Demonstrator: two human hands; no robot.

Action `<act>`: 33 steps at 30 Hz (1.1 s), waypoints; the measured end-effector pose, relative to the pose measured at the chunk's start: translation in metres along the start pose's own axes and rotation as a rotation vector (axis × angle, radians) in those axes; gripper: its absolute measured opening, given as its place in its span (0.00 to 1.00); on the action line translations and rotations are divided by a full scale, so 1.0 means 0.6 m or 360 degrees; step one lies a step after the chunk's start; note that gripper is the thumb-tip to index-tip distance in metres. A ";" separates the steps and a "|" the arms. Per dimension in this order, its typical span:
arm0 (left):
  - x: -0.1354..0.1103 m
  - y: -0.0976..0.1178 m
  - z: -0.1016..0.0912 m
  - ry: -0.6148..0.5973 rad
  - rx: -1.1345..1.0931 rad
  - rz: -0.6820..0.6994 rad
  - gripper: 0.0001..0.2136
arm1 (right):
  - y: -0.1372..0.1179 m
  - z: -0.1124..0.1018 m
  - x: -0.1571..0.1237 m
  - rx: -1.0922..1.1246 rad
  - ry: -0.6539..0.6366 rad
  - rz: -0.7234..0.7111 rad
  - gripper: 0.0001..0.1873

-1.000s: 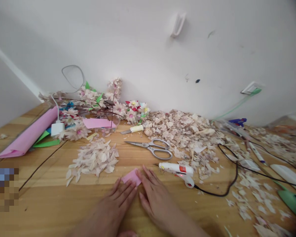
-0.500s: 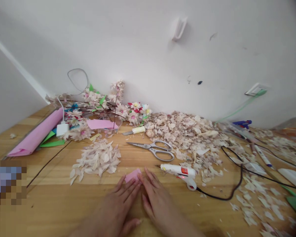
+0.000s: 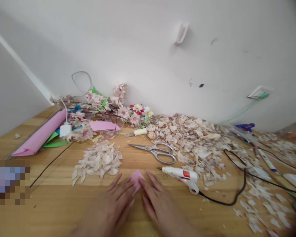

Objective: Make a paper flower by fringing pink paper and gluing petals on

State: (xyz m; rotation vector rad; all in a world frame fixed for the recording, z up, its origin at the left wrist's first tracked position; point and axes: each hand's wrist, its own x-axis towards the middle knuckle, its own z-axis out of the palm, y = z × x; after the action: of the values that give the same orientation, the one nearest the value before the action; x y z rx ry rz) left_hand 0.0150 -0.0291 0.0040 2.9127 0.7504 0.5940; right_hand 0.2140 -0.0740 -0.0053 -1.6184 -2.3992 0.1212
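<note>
A small piece of pink paper (image 3: 137, 180) lies on the wooden table between my hands, one corner pointing away from me. My left hand (image 3: 117, 200) rests over its left side, palm down with fingers stretched out. From the other side, my right hand (image 3: 156, 199) touches the paper's right edge with its fingertips, the fingers extended and slightly apart. Parts of the paper are hidden under the fingers. Just beyond and to the right lies a white hot glue gun (image 3: 180, 172) with a black cord. Silver scissors (image 3: 154, 151) lie farther back, blades pointing left.
A pile of pale petals (image 3: 98, 161) sits left of centre, and dry papery skins (image 3: 185, 131) heap along the wall. Handmade flower branches (image 3: 98, 105), a roll of pink paper (image 3: 41, 133) and a cutter knife (image 3: 136, 132) lie behind. A marker (image 3: 267, 159) is at right.
The pink paper has gone from lying broadside to showing a corner pointing away. Both hands have shifted slightly around it, and the view has tilted a little.
</note>
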 end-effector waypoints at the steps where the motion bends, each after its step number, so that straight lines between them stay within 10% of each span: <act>1: -0.001 -0.004 -0.003 0.0002 0.0010 -0.0005 0.18 | -0.001 -0.003 0.000 -0.0009 0.0015 -0.0018 0.25; 6: -0.005 -0.011 0.000 -0.0118 -0.0071 0.0054 0.17 | -0.005 -0.024 -0.014 0.0121 0.0127 0.0017 0.16; 13: -0.007 -0.006 0.017 -0.0165 -0.0010 0.0092 0.19 | 0.067 -0.077 -0.099 0.0008 -0.0206 0.0680 0.16; 17: -0.005 -0.001 0.019 -0.0137 0.0031 0.0105 0.23 | 0.124 -0.084 -0.122 -0.0289 -0.0057 0.1064 0.17; 25: 0.008 -0.007 -0.015 -0.0015 -0.0246 -0.0128 0.09 | 0.176 -0.051 -0.078 -0.0036 0.0216 0.0894 0.25; 33: 0.003 -0.008 -0.007 -0.0075 -0.0200 -0.0123 0.11 | 0.123 -0.067 -0.043 0.0700 0.0119 0.0904 0.17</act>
State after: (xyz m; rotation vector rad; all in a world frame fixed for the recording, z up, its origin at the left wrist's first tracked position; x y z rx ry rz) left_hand 0.0128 -0.0241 0.0077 2.7594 0.7861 0.5422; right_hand 0.2995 -0.0724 0.0145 -1.9649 -1.6356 0.6239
